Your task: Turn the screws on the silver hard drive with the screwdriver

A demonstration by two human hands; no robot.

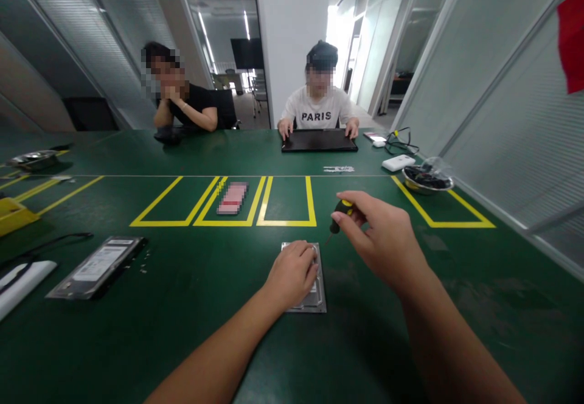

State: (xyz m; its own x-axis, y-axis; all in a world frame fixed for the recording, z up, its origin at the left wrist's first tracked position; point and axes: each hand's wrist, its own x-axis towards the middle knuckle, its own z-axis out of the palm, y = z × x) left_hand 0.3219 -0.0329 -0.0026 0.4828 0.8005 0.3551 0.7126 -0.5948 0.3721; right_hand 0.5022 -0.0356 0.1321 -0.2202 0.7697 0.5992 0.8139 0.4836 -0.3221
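A silver hard drive (319, 299) lies on the green tabletop in front of me. My left hand (294, 273) rests over its upper part with the fingers bent together, pressing on it; the fingertips are partly hidden. My right hand (381, 230) is raised just right of the drive, closed around the black and yellow handle of a small screwdriver (344, 212). Its thin shaft points down and left, with the tip near the drive's upper right corner. Whether the tip touches anything I cannot tell.
Another hard drive (103, 264) lies to the left, with several small screws (145, 261) beside it. Yellow tape (287, 223) marks rectangles, one around a pink phone-like object (233, 198). A metal bowl (427, 186) stands right. Two people sit opposite; one holds a dark panel (319, 140).
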